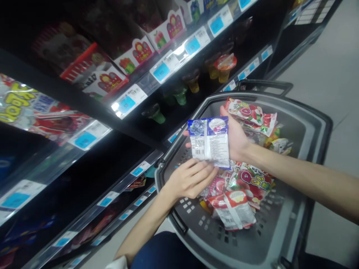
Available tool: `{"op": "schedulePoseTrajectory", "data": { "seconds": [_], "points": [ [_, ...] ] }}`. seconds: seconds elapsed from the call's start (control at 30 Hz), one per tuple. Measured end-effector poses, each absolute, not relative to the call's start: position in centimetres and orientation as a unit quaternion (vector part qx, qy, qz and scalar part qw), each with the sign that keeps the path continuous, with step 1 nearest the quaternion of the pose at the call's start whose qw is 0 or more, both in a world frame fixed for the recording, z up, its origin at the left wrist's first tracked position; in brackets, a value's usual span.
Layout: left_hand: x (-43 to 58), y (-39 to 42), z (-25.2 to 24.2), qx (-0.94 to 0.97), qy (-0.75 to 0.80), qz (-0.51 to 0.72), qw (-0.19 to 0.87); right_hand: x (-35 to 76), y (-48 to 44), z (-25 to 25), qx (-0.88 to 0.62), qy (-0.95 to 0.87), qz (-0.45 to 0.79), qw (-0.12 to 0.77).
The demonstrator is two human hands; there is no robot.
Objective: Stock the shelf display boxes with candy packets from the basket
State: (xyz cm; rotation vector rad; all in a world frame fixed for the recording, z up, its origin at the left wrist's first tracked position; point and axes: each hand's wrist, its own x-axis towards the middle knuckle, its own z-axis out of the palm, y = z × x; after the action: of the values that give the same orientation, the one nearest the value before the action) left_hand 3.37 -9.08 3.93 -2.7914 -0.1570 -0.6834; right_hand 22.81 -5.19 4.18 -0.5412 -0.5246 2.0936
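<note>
A blue and white candy packet with blueberries printed on it is held up over the basket, its printed back with a barcode facing me. A pale strip runs down its middle. My right hand supports it from behind, with fingertips showing past its left edge. At the lower edge, my left hand has its fingers curled against the packet. Below, the grey basket holds several candy bags, among them a red and white packet with a similar strip and a red QQ candy bag.
Dark store shelves with blue and white price tags run along the left. Jelly cups and candy boxes stand on them. A black basket handle lies at the far rim. Grey floor shows at right.
</note>
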Motion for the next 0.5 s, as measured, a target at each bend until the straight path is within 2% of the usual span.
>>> {"op": "schedulePoseTrajectory", "data": {
  "seconds": [0.33,0.5],
  "points": [
    [3.36,-9.12,4.04,-0.958,-0.056,-0.245,0.138,22.87,-5.47,5.02,-0.244,-0.222,0.841,0.429],
    [3.49,-9.08,4.33,-0.959,-0.056,-0.241,0.136,22.94,-5.64,5.04,-0.282,-0.238,0.810,0.455]
  ]
}}
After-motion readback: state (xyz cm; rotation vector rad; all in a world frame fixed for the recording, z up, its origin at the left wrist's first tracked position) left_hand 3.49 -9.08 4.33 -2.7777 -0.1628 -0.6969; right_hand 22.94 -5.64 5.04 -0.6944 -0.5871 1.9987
